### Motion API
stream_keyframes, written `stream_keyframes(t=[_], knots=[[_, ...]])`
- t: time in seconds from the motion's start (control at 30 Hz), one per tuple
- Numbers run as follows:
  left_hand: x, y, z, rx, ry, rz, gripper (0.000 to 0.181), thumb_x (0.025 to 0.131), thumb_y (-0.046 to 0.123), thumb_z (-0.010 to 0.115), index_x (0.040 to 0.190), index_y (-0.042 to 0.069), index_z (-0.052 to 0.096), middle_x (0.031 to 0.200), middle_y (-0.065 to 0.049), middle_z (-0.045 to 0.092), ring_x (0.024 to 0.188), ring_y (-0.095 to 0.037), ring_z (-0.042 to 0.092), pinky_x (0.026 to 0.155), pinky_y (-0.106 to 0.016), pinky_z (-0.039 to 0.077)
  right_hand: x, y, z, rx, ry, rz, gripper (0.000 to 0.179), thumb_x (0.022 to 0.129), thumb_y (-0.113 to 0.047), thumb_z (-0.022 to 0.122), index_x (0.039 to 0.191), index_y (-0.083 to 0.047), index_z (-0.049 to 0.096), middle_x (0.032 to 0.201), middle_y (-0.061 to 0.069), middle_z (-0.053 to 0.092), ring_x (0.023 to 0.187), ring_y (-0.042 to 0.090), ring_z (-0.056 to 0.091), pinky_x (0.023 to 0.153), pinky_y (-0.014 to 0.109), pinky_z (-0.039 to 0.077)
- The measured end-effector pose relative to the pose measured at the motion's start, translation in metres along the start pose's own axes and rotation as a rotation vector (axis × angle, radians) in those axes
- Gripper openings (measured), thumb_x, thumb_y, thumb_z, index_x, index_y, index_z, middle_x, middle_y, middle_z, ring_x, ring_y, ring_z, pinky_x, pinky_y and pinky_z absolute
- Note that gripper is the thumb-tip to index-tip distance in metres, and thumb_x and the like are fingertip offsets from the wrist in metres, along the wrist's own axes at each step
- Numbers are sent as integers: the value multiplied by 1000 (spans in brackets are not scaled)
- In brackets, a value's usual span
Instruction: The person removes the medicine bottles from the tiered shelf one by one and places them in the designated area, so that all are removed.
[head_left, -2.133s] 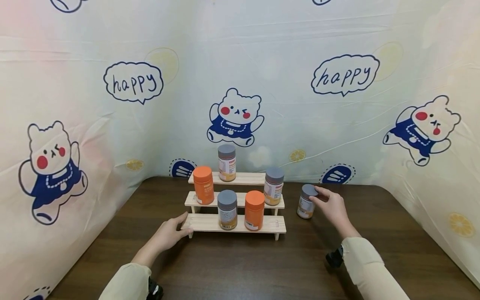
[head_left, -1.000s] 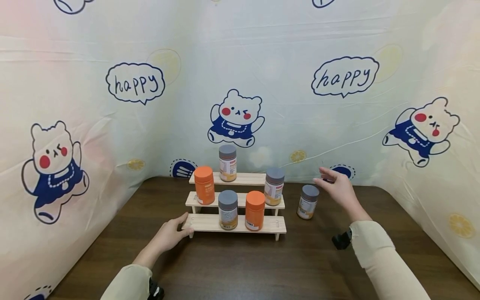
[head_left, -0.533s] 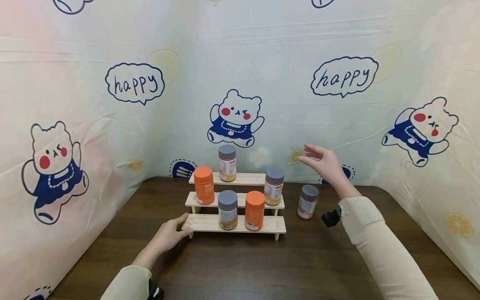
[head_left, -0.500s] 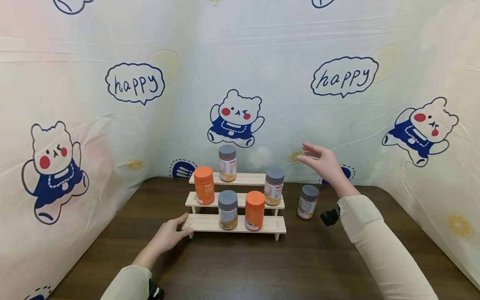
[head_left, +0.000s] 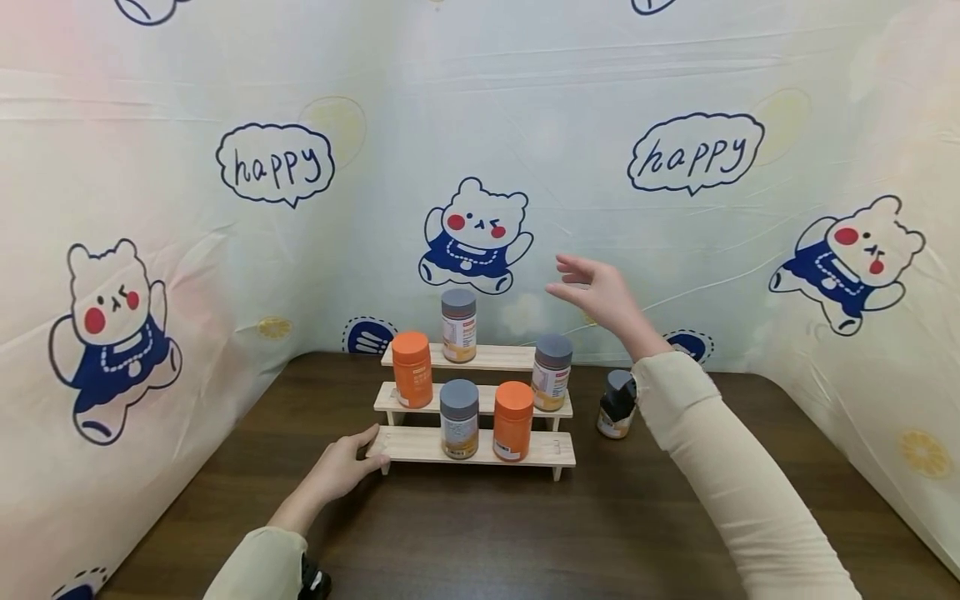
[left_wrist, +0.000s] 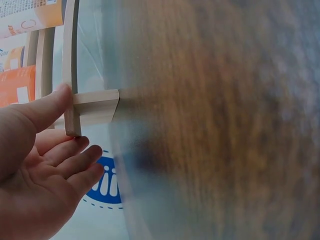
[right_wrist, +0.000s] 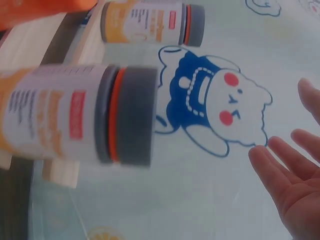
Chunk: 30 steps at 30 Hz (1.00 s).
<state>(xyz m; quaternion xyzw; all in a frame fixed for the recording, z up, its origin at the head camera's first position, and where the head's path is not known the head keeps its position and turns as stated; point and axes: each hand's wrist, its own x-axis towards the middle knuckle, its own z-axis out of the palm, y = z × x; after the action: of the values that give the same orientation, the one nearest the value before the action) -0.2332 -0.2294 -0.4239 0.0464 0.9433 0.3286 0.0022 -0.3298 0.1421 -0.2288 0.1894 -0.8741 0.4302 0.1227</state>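
Observation:
A three-step wooden display rack [head_left: 420, 446] stands on the table with pill bottles on its steps. My left hand [head_left: 337, 471] pinches the left end of the front step; in the left wrist view the thumb and forefinger [left_wrist: 52, 142] lie on either side of the plank. My right hand [head_left: 600, 296] is raised in the air beyond the rack's right side, fingers apart and holding nothing. Nearest below it is a grey-capped bottle [head_left: 552, 383] on the middle step, seen close in the right wrist view. Another grey-capped bottle [head_left: 459, 333] stands on the back step.
An orange bottle [head_left: 412, 379] stands on the middle step's left. The front step bears a grey-capped bottle [head_left: 459, 429] and an orange bottle [head_left: 513, 429]. Right of the rack, one grey-capped bottle [head_left: 615, 427] on the table is partly covered by the wrist camera. A printed cloth [head_left: 480, 100] hangs behind.
My right hand has let go of the grey-capped bottle on the table, risen, and moved left toward the rack. My left hand stays at the front step.

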Motion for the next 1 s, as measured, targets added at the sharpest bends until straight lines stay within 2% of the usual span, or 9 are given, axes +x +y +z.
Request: stream_keyframes(t=[0.27, 0.5, 0.83, 1.0], knots=[[1, 1, 0, -3, -6, -3, 67, 86, 33, 65, 135, -6, 40, 128, -30, 45, 117, -43, 43, 90, -55, 37, 16, -19, 26, 14, -29, -10, 61, 83, -33, 69, 137, -15, 46, 129, 6, 53, 112, 21, 52, 89, 43, 44], [-1, 2, -1, -10, 7, 3, 65, 86, 29, 66, 134, -6, 41, 127, -30, 46, 117, -42, 44, 91, -54, 37, 27, -27, 52, 48, -66, -18, 59, 84, -31, 69, 136, -14, 47, 128, 9, 53, 110, 22, 53, 86, 39, 46], [-2, 4, -2, -6, 12, 10, 61, 87, 26, 65, 134, -6, 42, 127, -30, 46, 117, -42, 44, 91, -54, 36, 34, -34, 84, 88, -125, -5, 56, 83, -28, 70, 133, -13, 51, 124, 8, 55, 105, 22, 55, 83, 36, 48], [-1, 3, 0, -8, 17, 12, 60, 87, 24, 65, 134, -6, 42, 128, -29, 46, 117, -41, 43, 92, -54, 36, 35, -37, 96, 127, -160, 11, 56, 82, -26, 72, 132, -13, 52, 128, 11, 53, 108, 23, 53, 85, 37, 47]])
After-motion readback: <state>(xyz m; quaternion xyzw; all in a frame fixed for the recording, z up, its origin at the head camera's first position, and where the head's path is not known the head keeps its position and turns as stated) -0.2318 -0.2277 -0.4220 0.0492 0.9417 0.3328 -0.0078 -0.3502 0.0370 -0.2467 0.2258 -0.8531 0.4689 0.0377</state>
